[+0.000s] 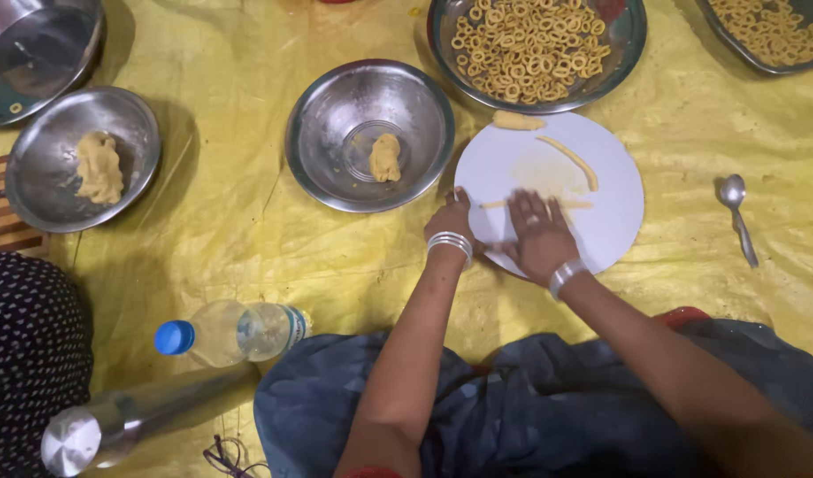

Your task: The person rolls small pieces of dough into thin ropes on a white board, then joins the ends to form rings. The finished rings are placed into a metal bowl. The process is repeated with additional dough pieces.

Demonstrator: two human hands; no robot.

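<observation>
Soft dough strip (537,204) (fragile, judged best taken mid-length) lies on the white board (614,190); right hand (539,235) presses flat, fingers spread; left hand (451,217) rests curled at the board's edge, holding nothing.

Steel bowl (368,134) and ring-filled tray (536,53) crowd the white board (601,221) (right side stays open)

A yellow plastic sheet (247,239) covers the floor — on it steel bowls (368,134), a white round board (601,204), a spoon (738,217) toward its right edge, a lying bottle (230,332).
</observation>
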